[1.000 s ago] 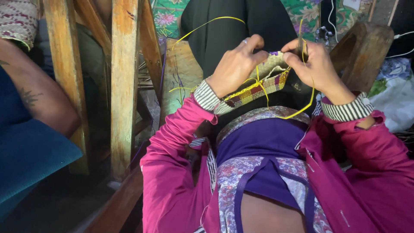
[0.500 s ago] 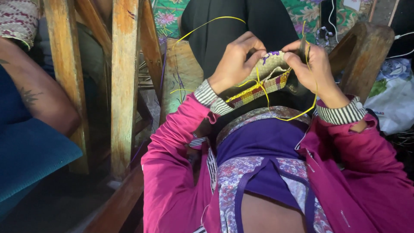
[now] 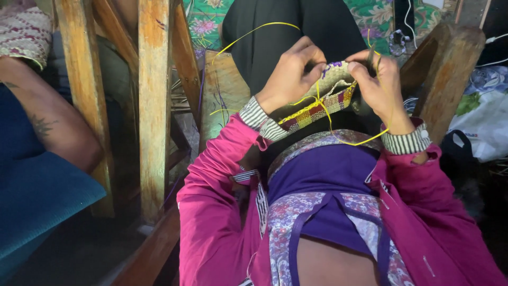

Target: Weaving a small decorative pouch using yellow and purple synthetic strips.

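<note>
The left hand (image 3: 291,74) and the right hand (image 3: 378,79) hold a small woven piece (image 3: 323,100) between them, above the person's lap. The left grip is closed on the piece's left upper edge, fingers curled over it. The right grip is closed in a pinch at the piece's right upper edge, where a yellow strand (image 3: 344,139) also passes; whether the pinch takes the strand, the piece or both cannot be told. The woven piece shows a pale upper part and a lower band of yellow, red and purple checks. The yellow strand loops from the piece down under the right wrist, and a second length arcs up over the black cloth (image 3: 275,37) behind the hands.

A wooden post (image 3: 153,106) stands upright to the left, near the left sleeve. Another person's bare arm (image 3: 47,127) rests on a blue cushion (image 3: 37,196) further left. A dark wooden block (image 3: 442,69) stands just beside the right hand. White bags (image 3: 484,116) lie at the right edge.
</note>
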